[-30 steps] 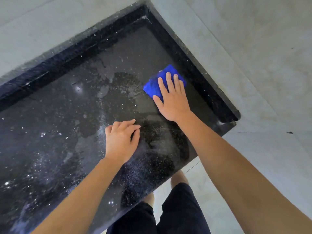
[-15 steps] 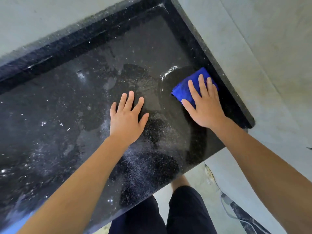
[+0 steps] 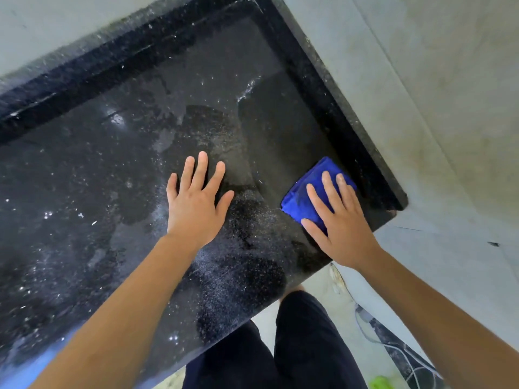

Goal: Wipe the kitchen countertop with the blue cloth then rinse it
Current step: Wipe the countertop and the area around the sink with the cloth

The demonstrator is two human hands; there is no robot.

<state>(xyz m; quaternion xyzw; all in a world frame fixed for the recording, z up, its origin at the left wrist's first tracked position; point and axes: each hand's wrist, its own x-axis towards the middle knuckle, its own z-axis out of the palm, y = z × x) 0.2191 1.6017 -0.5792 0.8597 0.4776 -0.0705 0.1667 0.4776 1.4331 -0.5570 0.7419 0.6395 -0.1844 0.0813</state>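
Nearest me, dark trousers (image 3: 280, 355) below the front edge of the desk (image 3: 84, 206); left hand (image 3: 193, 209) flat on the wet black top, fingers straight and spread; right hand (image 3: 344, 228) pressing the blue cloth (image 3: 296, 202) under straight fingers near the desk's right end; beyond, I see the raised rim (image 3: 331, 108).

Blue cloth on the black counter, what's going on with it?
A person is wiping a speckled black stone countertop. Their right hand presses a folded blue cloth flat against it near the right end, fingers straight. The left hand rests flat on the countertop with fingers spread. White specks and smears cover much of the surface, so the wiping isn't finished and the cloth hasn't been rinsed yet.
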